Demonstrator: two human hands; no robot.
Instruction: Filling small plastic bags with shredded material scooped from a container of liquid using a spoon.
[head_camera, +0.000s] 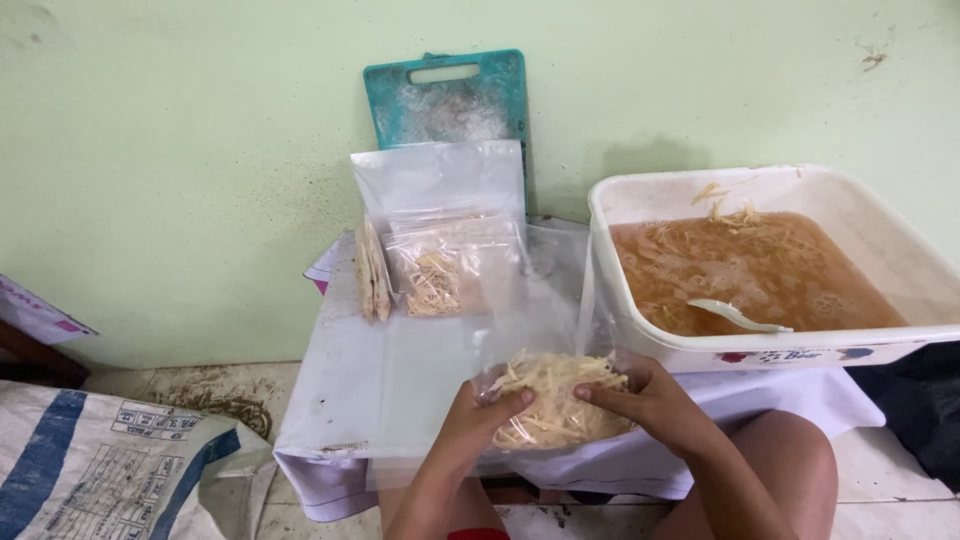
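Observation:
My left hand (478, 420) and my right hand (650, 400) both grip a clear plastic bag (555, 395) filled with pale shredded strips, held low over the front of a small table covered in white plastic (350, 370). The bag's open top rises toward the tub. Several filled clear bags (440, 270) lean upright at the back of the table, against the wall.
A large white tub (850, 215) at the right holds brownish liquid with shredded strips and a white spoon (738, 315). A teal cutting board (445, 100) leans on the green wall. A woven sack (100, 470) lies on the floor at left. My bare knee (790, 465) is below the table.

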